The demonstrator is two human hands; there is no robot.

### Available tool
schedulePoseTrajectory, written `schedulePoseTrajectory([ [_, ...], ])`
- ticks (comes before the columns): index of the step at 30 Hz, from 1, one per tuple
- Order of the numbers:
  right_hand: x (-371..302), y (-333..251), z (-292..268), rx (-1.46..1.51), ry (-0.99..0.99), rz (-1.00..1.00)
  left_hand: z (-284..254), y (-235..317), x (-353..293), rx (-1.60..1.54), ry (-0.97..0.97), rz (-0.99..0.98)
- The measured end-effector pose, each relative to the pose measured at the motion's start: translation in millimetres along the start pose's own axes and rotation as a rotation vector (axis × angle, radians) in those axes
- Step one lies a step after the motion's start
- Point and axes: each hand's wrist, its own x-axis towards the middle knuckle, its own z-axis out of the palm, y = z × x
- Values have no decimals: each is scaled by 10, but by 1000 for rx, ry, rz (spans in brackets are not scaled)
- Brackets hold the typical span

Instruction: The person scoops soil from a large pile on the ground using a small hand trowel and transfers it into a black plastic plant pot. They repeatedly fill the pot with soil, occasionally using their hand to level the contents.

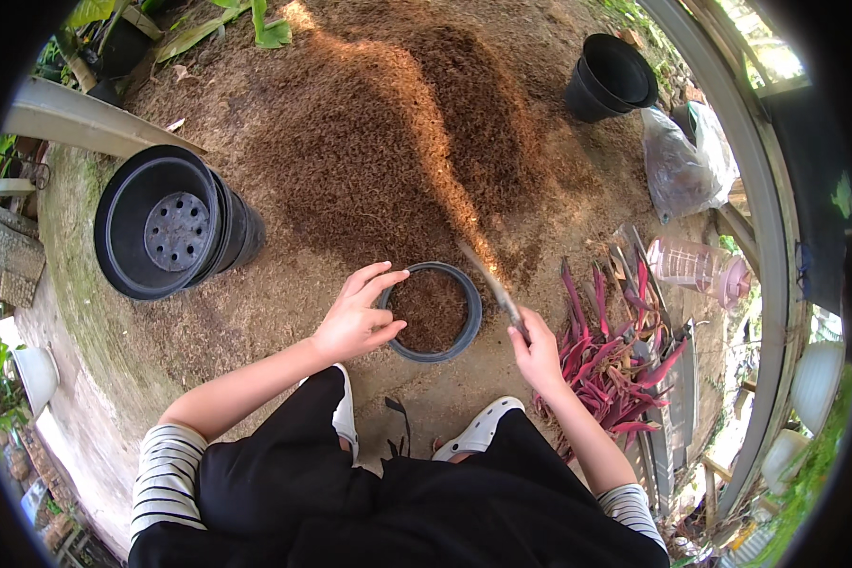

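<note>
On the ground in front of my feet stands a round dark pot (476,312), filled with brown, crumbly planting mix (429,310). At its left rim is my left hand (358,317), fingers spread and reaching just over the edge; whether they touch the rim I cannot tell. To the right of the pot, my right hand (534,352) is closed round a narrow grey-brown hand tool (494,289). The tool slants up and left, with its tip near the pile of loose brown mix (360,161) beyond the pot. Its exact kind does not show.
Stacked black pots (237,222) lie tilted at the left. Another black pot (625,80) stands far right, near a clear plastic bag (682,175) and a pinkish bottle (696,265). Cut purple-red leafy plants (606,355) lie right of my right hand. A metal post (762,189) runs along the right.
</note>
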Motion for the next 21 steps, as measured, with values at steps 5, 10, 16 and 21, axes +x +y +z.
schedulePoseTrajectory([
  [5,-1,-12,11,63,-38,20,56,81,42,10,-18,-181],
  [10,8,-91,-19,43,-46,26,58,98,32,-9,-30,-221],
  [16,65,-167,-268,-39,73,-73,64,93,13,-7,-6,-306],
  [21,106,-633,-678,-514,-80,-395,-5,147,35,-381,-167,-791],
])
